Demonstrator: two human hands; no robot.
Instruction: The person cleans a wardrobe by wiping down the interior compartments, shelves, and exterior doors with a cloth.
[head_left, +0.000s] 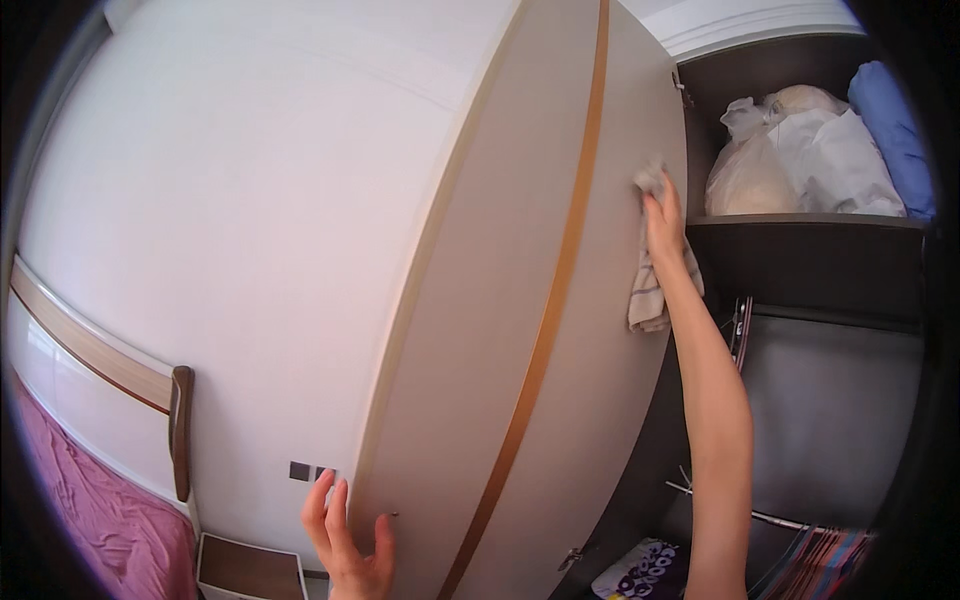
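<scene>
An open wardrobe door (480, 247), pale with a vertical orange-brown strip (559, 289), spans the middle of the view. High up near its hinge edge, my right hand (664, 221) presses a light striped cloth (649, 300) against the door face. Part of the cloth bunches above my fingers and the rest hangs below. My left hand (352, 536) is low at the door's outer edge, fingers apart and holding nothing; whether it touches the edge I cannot tell.
Inside the dark wardrobe, an upper shelf (806, 220) bears stuffed plastic bags (757, 176) and a blue bundle (889, 139). Below are hangers (742, 330), a metal rail (780, 520) and a purple-and-white package (637, 570). Left stand a bed headboard (97, 337) and a nightstand (251, 566).
</scene>
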